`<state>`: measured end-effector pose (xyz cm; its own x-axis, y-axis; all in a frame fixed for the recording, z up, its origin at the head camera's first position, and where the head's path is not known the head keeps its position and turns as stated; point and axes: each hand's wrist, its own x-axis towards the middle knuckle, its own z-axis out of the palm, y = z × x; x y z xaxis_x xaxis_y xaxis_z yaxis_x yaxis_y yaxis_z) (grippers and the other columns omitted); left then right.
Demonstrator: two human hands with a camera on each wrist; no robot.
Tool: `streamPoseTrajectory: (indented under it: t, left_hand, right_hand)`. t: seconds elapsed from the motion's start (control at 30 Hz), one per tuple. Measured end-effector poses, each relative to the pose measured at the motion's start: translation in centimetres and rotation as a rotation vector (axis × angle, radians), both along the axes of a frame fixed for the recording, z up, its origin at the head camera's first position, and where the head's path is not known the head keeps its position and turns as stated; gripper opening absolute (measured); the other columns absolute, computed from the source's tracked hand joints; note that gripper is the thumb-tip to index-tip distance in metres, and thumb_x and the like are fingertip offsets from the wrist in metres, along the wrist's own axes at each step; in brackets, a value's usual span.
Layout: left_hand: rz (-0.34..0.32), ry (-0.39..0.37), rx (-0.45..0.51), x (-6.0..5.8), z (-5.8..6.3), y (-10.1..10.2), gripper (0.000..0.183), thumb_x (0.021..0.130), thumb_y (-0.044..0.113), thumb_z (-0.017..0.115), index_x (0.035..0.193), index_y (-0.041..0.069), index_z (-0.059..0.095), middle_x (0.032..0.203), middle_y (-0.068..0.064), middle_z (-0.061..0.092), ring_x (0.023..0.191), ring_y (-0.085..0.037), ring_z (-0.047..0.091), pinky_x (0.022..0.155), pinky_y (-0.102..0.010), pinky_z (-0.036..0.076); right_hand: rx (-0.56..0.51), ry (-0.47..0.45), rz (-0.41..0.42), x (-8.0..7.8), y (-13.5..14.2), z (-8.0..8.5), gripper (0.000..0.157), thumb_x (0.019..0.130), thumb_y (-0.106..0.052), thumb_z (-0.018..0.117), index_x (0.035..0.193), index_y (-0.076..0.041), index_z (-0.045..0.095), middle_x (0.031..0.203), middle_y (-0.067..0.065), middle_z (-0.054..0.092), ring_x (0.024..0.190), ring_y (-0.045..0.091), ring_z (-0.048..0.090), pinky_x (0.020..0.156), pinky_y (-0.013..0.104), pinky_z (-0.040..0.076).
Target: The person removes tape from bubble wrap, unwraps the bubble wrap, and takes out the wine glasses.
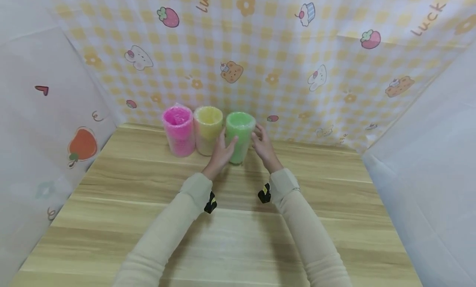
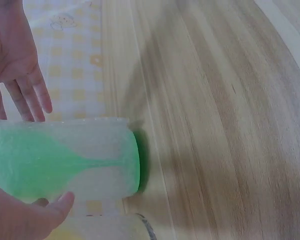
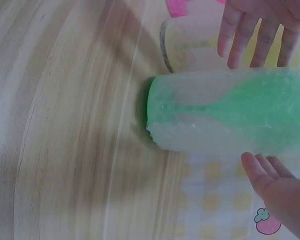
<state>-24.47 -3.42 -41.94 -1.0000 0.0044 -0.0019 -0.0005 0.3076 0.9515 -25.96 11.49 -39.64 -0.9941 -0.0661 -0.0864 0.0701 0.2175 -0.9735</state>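
A green goblet (image 1: pixel 241 134) stands upright between my two hands, wrapped in clear bubble wrap; its thin stem and flat base show in the left wrist view. My left hand (image 1: pixel 220 154) is at its left side, thumb in front, with fairly straight fingers beside the wrap. On the other side, my right hand (image 1: pixel 265 145) has its fingers extended, fingertips right at the wrap. Immediately left is a wrapped yellow goblet (image 1: pixel 208 127), partly covered by my left fingers. A wrapped pink goblet (image 1: pixel 179 132) stands at the left end of the row.
The wood-grain table (image 1: pixel 327 221) lies under everything. A yellow checked cloth (image 1: pixel 290 63) with printed figures hangs close behind the row. White cloths hang at the left and right sides. A small black device (image 1: pixel 265 193) sits at each wrist.
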Motion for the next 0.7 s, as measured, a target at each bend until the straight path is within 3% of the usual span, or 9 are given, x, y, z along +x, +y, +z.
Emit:
streamPoseTrajectory:
  t: [0.13, 0.4, 0.57, 0.7]
  left_hand:
    - [0.009, 0.027, 0.001, 0.5, 0.2, 0.0, 0.065, 0.091, 0.043, 0.045, 0.145, 0.019, 0.017, 0.142, -0.015, 0.028, 0.127, -0.033, 0.035, 0.102, -0.052, 0.035]
    - [0.013, 0.040, 0.105, 2.0, 0.6, -0.8, 0.055, 0.089, 0.039, 0.052, 0.138, 0.022, 0.033, 0.123, -0.013, 0.040, 0.106, -0.025, 0.046, 0.087, -0.039, 0.047]
    - [-0.024, -0.045, 0.174, 3.4, 0.8, -1.2, 0.056, 0.088, 0.041, 0.053, 0.136, 0.019, 0.035, 0.118, -0.010, 0.043, 0.098, -0.022, 0.047, 0.081, -0.034, 0.047]
    - [-0.031, -0.177, 0.238, 5.1, 0.9, -1.2, 0.059, 0.087, 0.045, 0.052, 0.138, 0.021, 0.033, 0.119, -0.010, 0.042, 0.101, -0.022, 0.046, 0.088, -0.040, 0.045]
  right_hand:
    - [0.023, 0.031, -0.041, 0.5, 0.5, 0.0, 0.043, 0.096, -0.027, 0.043, 0.137, -0.023, 0.032, 0.127, 0.016, 0.045, 0.117, 0.030, 0.046, 0.098, 0.044, 0.042]
    - [0.003, 0.116, -0.019, 2.7, 1.6, 0.0, 0.044, 0.091, -0.034, 0.051, 0.131, -0.019, 0.038, 0.106, 0.011, 0.051, 0.099, 0.029, 0.051, 0.083, 0.033, 0.045]
    - [-0.038, 0.134, -0.008, 4.8, 2.1, -0.1, 0.046, 0.090, -0.033, 0.053, 0.131, -0.015, 0.039, 0.100, 0.006, 0.052, 0.090, 0.020, 0.052, 0.085, 0.035, 0.048]
    - [-0.071, 0.132, 0.022, 6.7, 2.3, -0.2, 0.047, 0.090, -0.029, 0.054, 0.132, -0.014, 0.038, 0.098, 0.004, 0.049, 0.087, 0.019, 0.050, 0.087, 0.044, 0.049]
